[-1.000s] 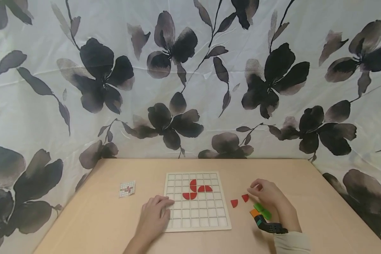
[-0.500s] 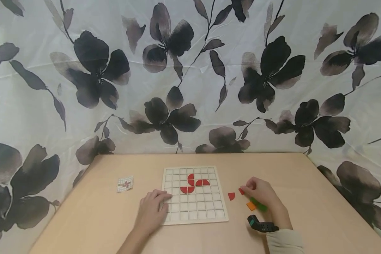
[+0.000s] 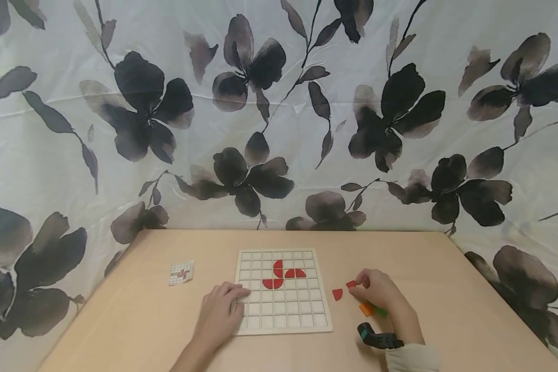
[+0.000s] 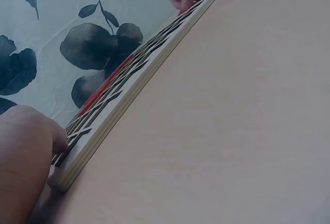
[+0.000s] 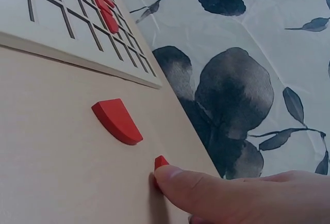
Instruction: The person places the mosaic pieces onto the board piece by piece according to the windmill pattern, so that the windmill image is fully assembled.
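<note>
A white grid board (image 3: 288, 308) lies mid-table, with several red quarter-circle pieces (image 3: 273, 283) set in its upper squares. My left hand (image 3: 220, 312) rests at the board's left edge, its fingertips on the rim. To the right of the board, my right hand (image 3: 380, 292) pinches a red quarter-circle piece (image 5: 160, 162) between thumb and finger; most of that piece is hidden behind the thumb in the right wrist view. Another loose red quarter-circle piece (image 5: 118, 121) lies flat between this hand and the board.
Orange (image 3: 366, 309) and green pieces (image 3: 380, 311) lie beneath the right hand, partly covered. A small card (image 3: 181, 273) printed with a grid and red pattern lies left of the board. A flower-patterned cloth (image 3: 269, 129) hangs behind the table.
My right hand has moved left and down from above the loose pieces, and its fingers have closed on the nearer red piece. My left hand stays at the board's edge.
</note>
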Demonstrator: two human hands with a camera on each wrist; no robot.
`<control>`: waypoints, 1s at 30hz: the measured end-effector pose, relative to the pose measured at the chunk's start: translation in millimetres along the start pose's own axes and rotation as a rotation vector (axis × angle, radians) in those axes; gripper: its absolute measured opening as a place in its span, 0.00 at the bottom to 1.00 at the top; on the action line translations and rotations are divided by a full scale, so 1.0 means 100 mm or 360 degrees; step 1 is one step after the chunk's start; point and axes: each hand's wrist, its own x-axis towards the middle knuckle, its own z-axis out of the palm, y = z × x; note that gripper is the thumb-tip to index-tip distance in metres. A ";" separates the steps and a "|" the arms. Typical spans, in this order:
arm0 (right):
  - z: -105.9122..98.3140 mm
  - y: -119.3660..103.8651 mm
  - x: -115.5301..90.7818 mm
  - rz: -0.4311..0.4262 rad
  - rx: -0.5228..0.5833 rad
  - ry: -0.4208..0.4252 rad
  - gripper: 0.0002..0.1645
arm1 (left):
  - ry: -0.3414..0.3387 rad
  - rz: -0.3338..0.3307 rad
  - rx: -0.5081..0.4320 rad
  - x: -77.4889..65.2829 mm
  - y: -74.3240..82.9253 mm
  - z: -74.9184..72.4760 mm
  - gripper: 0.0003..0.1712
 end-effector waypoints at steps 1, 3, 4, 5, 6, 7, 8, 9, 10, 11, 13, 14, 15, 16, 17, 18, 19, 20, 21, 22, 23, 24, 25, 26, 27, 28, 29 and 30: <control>0.01 -0.01 0.00 0.0006 0.0004 -0.0001 0.17 | -0.0004 0.0002 -0.0004 0.00 0.00 0.00 0.15; 0.03 -0.03 0.00 0.0002 0.0020 0.0002 0.15 | -0.0007 0.0004 -0.0004 0.00 -0.01 -0.01 0.15; 0.03 -0.04 0.00 -0.0007 0.0024 0.0004 0.14 | -0.0005 0.0006 -0.0005 0.00 -0.01 -0.01 0.15; 0.04 -0.05 0.00 -0.0012 0.0037 0.0001 0.14 | -0.0003 0.0006 -0.0006 0.00 -0.02 -0.02 0.15; 0.04 -0.05 0.01 -0.0017 0.0037 -0.0003 0.14 | -0.0002 0.0004 -0.0005 0.01 -0.02 -0.02 0.15; 0.05 -0.05 0.01 -0.0025 0.0035 -0.0003 0.14 | -0.0003 0.0001 -0.0004 0.00 -0.02 -0.02 0.15; 0.05 -0.06 0.02 -0.0036 0.0029 -0.0002 0.15 | -0.0007 -0.0001 -0.0003 0.00 -0.02 -0.02 0.15; 0.06 -0.06 0.02 -0.0038 0.0018 -0.0002 0.16 | -0.0015 -0.0003 -0.0006 0.00 -0.03 -0.02 0.15; 0.06 -0.06 0.02 -0.0042 0.0007 -0.0003 0.17 | -0.0023 -0.0008 -0.0007 0.00 -0.03 -0.02 0.15; 0.07 -0.06 0.02 -0.0047 -0.0004 -0.0003 0.17 | -0.0032 -0.0013 -0.0009 0.00 -0.03 -0.02 0.15; 0.08 -0.05 0.03 -0.0064 -0.0033 0.0002 0.18 | -0.0052 -0.0025 -0.0020 -0.01 -0.03 -0.02 0.15; 0.08 -0.06 0.03 -0.0071 -0.0042 0.0003 0.18 | -0.0058 -0.0029 -0.0026 -0.01 -0.03 -0.02 0.15; 0.09 -0.06 0.03 -0.0072 -0.0051 0.0005 0.17 | -0.0060 -0.0033 -0.0031 -0.01 -0.03 -0.02 0.15; 0.10 -0.06 0.04 -0.0076 -0.0055 0.0011 0.16 | -0.0061 -0.0036 -0.0035 -0.01 -0.03 -0.02 0.15; 0.10 -0.06 0.04 -0.0079 -0.0057 0.0016 0.15 | -0.0062 -0.0038 -0.0038 -0.01 -0.02 -0.02 0.15; 0.11 -0.07 0.05 -0.0084 -0.0059 0.0021 0.15 | -0.0063 -0.0040 -0.0039 -0.01 -0.02 -0.02 0.15; 0.12 -0.07 0.05 -0.0091 -0.0056 0.0026 0.14 | -0.0062 -0.0041 -0.0039 -0.01 -0.02 -0.02 0.14; 0.12 -0.08 0.06 -0.0098 -0.0048 0.0029 0.14 | -0.0062 -0.0044 -0.0038 -0.01 -0.02 -0.02 0.14; 0.13 -0.09 0.06 -0.0104 -0.0040 0.0030 0.13 | -0.0063 -0.0045 -0.0038 -0.01 -0.02 -0.02 0.14; 0.14 -0.09 0.07 -0.0117 -0.0033 0.0030 0.13 | -0.0062 -0.0047 -0.0037 -0.01 -0.02 -0.03 0.14; 0.15 -0.09 0.07 -0.0129 -0.0028 0.0030 0.13 | -0.0061 -0.0048 -0.0036 -0.01 -0.02 -0.03 0.14; 0.16 -0.10 0.08 -0.0142 -0.0027 0.0030 0.13 | -0.0058 -0.0047 -0.0035 -0.02 -0.02 -0.02 0.14; 0.16 -0.10 0.08 -0.0150 -0.0025 0.0029 0.13 | -0.0051 -0.0041 -0.0032 -0.02 -0.02 -0.02 0.14; 0.17 -0.10 0.08 -0.0155 -0.0027 0.0028 0.13 | -0.0046 -0.0038 -0.0030 -0.02 -0.02 -0.02 0.14; 0.17 -0.10 0.08 -0.0160 -0.0031 0.0030 0.12 | -0.0039 -0.0029 -0.0025 -0.02 -0.02 -0.02 0.14; 0.17 -0.11 0.08 -0.0162 -0.0033 0.0033 0.13 | -0.0033 -0.0024 -0.0022 -0.02 -0.02 -0.02 0.14; 0.17 -0.11 0.08 -0.0162 -0.0033 0.0036 0.12 | -0.0034 -0.0023 -0.0025 -0.02 -0.02 -0.02 0.14; 0.17 -0.11 0.08 -0.0162 -0.0030 0.0036 0.12 | -0.0034 -0.0022 -0.0025 -0.02 -0.02 -0.02 0.14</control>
